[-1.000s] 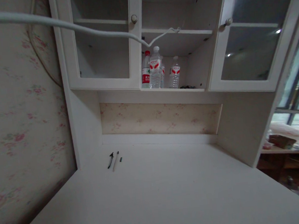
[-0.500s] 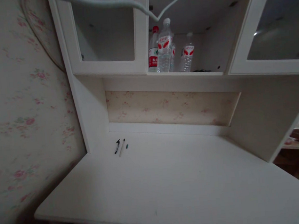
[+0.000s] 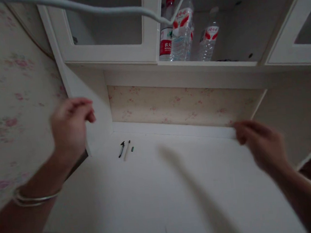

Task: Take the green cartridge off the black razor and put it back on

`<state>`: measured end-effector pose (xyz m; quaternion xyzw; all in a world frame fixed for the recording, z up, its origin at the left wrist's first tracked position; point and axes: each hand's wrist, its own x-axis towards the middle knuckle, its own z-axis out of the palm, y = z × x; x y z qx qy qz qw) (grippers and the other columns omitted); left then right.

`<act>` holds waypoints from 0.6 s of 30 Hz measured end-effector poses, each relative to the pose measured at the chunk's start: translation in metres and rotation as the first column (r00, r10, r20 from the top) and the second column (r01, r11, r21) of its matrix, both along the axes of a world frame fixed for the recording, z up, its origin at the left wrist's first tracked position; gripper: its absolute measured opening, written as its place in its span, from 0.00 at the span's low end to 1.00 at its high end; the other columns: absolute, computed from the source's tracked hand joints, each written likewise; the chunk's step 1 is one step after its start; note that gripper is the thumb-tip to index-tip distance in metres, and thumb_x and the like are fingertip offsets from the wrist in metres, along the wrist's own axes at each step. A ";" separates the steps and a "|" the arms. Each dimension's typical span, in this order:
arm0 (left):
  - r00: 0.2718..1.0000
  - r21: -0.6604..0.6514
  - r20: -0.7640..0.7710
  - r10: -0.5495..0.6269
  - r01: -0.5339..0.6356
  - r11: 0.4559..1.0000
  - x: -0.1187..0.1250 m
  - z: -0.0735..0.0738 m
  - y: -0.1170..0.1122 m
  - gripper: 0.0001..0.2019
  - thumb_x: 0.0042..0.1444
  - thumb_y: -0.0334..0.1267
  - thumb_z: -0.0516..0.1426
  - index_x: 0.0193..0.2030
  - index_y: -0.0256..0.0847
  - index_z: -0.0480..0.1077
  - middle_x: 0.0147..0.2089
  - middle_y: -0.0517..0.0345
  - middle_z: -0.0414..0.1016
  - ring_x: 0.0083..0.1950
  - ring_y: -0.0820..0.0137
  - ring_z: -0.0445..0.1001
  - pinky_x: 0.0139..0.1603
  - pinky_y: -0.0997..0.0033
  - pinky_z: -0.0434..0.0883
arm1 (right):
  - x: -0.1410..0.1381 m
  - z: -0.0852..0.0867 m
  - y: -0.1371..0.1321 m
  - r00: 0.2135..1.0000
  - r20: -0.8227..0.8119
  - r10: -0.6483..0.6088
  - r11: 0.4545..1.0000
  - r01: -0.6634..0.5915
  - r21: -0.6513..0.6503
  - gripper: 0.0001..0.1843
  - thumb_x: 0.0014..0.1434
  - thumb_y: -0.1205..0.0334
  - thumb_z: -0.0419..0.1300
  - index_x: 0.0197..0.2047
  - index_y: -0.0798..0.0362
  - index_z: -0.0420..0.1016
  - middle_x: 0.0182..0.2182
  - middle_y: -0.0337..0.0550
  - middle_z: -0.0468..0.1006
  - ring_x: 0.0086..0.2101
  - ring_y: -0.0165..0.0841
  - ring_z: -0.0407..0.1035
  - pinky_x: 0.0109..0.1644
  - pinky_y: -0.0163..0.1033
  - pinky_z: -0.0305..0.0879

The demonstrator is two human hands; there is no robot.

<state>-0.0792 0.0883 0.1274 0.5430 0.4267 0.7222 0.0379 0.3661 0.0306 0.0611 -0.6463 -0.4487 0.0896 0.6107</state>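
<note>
My left hand (image 3: 70,125) is raised over the desk's left side with its fingers curled in, and nothing shows in them. Over the right side, my right hand (image 3: 262,141) is also closed, blurred by motion, with no object visible in it. Both hands are apart from the desktop. Between them, towards the back left of the white desk (image 3: 151,189), lie a thin dark pen-like item (image 3: 121,150), a slim white stick with a dark tip (image 3: 127,150) and a small dark green piece (image 3: 132,149).
Above, an open shelf (image 3: 208,64) holds several plastic bottles (image 3: 182,30), one with a red cap (image 3: 170,0). Cabinet doors with glass panes (image 3: 106,23) flank it. A pale bent tube (image 3: 102,10) crosses the top. Flowered wallpaper (image 3: 7,107) covers the left wall.
Both my hands have come into view, one from each side, and a shadow now falls across the desk. The view has shifted closer to the desk; the small items lie as before.
</note>
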 end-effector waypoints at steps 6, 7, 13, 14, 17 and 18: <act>0.893 -0.684 -0.426 -0.147 -0.212 0.698 0.011 -0.161 0.072 0.12 0.57 0.39 0.48 0.42 0.42 0.70 0.34 0.61 0.75 0.33 0.70 0.73 0.33 0.75 0.67 | -0.077 -0.157 0.035 0.879 -0.269 0.393 0.876 -0.447 -0.181 0.22 0.51 0.45 0.60 0.36 0.58 0.76 0.17 0.36 0.64 0.18 0.29 0.56 0.21 0.33 0.51; 0.874 -0.693 -0.465 -0.139 -0.262 0.672 0.009 -0.179 0.084 0.12 0.58 0.39 0.48 0.42 0.42 0.70 0.38 0.59 0.76 0.37 0.69 0.74 0.37 0.75 0.67 | -0.089 -0.175 0.038 0.849 -0.295 0.438 0.839 -0.504 -0.207 0.22 0.51 0.45 0.60 0.36 0.57 0.76 0.17 0.36 0.63 0.18 0.29 0.55 0.20 0.33 0.50; 0.783 -0.718 -0.603 -0.155 -0.447 0.534 -0.007 -0.216 0.138 0.13 0.57 0.41 0.49 0.41 0.36 0.70 0.45 0.44 0.73 0.44 0.57 0.73 0.40 0.65 0.65 | -0.121 -0.200 0.041 0.777 -0.252 0.577 0.724 -0.629 -0.282 0.20 0.55 0.45 0.57 0.34 0.54 0.77 0.18 0.36 0.64 0.21 0.31 0.57 0.22 0.33 0.50; 0.768 -0.722 -0.616 -0.176 -0.460 0.517 -0.007 -0.219 0.143 0.15 0.57 0.43 0.50 0.41 0.35 0.70 0.45 0.42 0.72 0.43 0.56 0.73 0.40 0.64 0.65 | -0.120 -0.200 0.041 0.779 -0.235 0.582 0.720 -0.627 -0.298 0.20 0.56 0.45 0.56 0.34 0.54 0.76 0.18 0.36 0.64 0.21 0.31 0.57 0.22 0.33 0.49; 0.728 -0.725 -0.646 -0.230 -0.490 0.485 -0.005 -0.230 0.152 0.17 0.56 0.47 0.51 0.42 0.33 0.70 0.47 0.38 0.71 0.44 0.55 0.73 0.41 0.63 0.65 | -0.117 -0.201 0.039 0.786 -0.190 0.588 0.709 -0.614 -0.347 0.20 0.57 0.46 0.54 0.35 0.53 0.76 0.19 0.37 0.64 0.21 0.31 0.57 0.22 0.33 0.49; 0.718 -0.723 -0.653 -0.240 -0.498 0.478 -0.004 -0.234 0.154 0.17 0.56 0.46 0.51 0.42 0.33 0.70 0.47 0.38 0.71 0.44 0.55 0.72 0.42 0.64 0.65 | -0.116 -0.202 0.039 0.788 -0.160 0.594 0.706 -0.606 -0.365 0.19 0.58 0.47 0.53 0.35 0.53 0.76 0.19 0.37 0.65 0.21 0.31 0.58 0.22 0.33 0.48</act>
